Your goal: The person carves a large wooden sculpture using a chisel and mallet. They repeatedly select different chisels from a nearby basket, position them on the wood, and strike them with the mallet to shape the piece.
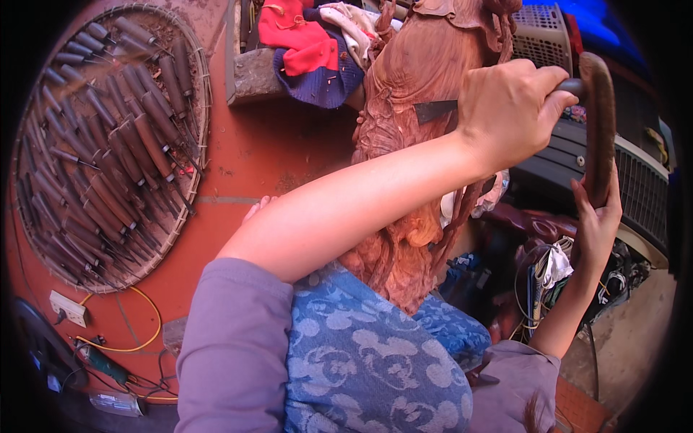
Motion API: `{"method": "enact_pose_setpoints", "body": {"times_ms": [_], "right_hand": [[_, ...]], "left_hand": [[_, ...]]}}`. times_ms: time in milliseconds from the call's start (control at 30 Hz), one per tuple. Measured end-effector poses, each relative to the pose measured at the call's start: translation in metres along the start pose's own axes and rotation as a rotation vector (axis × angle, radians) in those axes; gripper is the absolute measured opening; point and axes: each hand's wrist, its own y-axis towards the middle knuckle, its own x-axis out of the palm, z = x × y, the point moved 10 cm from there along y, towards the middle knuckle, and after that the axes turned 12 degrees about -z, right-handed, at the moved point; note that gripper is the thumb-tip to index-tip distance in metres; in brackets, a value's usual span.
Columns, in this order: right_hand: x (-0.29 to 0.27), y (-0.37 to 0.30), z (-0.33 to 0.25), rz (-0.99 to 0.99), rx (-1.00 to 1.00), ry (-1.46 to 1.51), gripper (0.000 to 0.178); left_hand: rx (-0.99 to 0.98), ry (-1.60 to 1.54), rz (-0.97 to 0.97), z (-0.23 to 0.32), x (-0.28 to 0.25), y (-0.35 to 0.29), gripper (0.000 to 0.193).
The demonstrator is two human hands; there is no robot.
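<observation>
My left hand (509, 115) is closed around a chisel (437, 110), its dark flat blade pointing left against the reddish carved wooden statue (411, 65). The butt of the chisel's handle sticks out past my thumb, toward the right. My right hand (600, 213) grips the lower end of a curved brown wooden club (599, 123), held upright. The club's upper part is at the chisel's butt; whether they touch I cannot tell. Folds and fine relief cover the statue, which stretches from the far side down to my blue patterned lap (375, 361).
A round woven tray (198, 169) of many wooden-handled chisels lies on the red tiles at left. Below it are a white power strip (68, 309), yellow cord and a green power tool (105, 363). Red and blue cloths (310, 54) lie far off; a grey basket (541, 36) stands far right.
</observation>
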Motion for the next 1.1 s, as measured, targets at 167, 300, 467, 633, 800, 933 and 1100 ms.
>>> {"method": "enact_pose_setpoints", "body": {"times_ms": [167, 300, 467, 633, 800, 933, 1100], "right_hand": [[0.004, -0.009, 0.029, -0.038, 0.128, 0.158, 0.041], [0.002, -0.009, 0.025, -0.043, 0.070, 0.157, 0.038], [0.005, -0.015, 0.026, -0.034, 0.124, 0.082, 0.035], [0.012, -0.026, 0.048, -0.057, 0.262, 0.224, 0.045], [0.010, -0.026, 0.055, -0.074, 0.220, 0.241, 0.055], [0.021, -0.024, 0.014, -0.019, 0.022, -0.083, 0.041], [0.010, -0.026, 0.043, -0.054, 0.230, 0.231, 0.038]], "left_hand": [[0.017, -0.042, 0.007, 0.003, -0.003, -0.001, 0.025], [0.056, -0.046, 0.034, 0.004, -0.007, -0.004, 0.024], [0.047, -0.033, -0.007, 0.002, -0.004, -0.005, 0.025], [0.029, -0.035, -0.018, 0.001, -0.004, -0.006, 0.025], [0.032, -0.002, -0.020, 0.000, -0.002, -0.008, 0.026], [0.004, 0.041, -0.062, -0.001, -0.002, -0.012, 0.025], [0.032, 0.041, -0.092, 0.021, 0.011, -0.014, 0.022]]}}
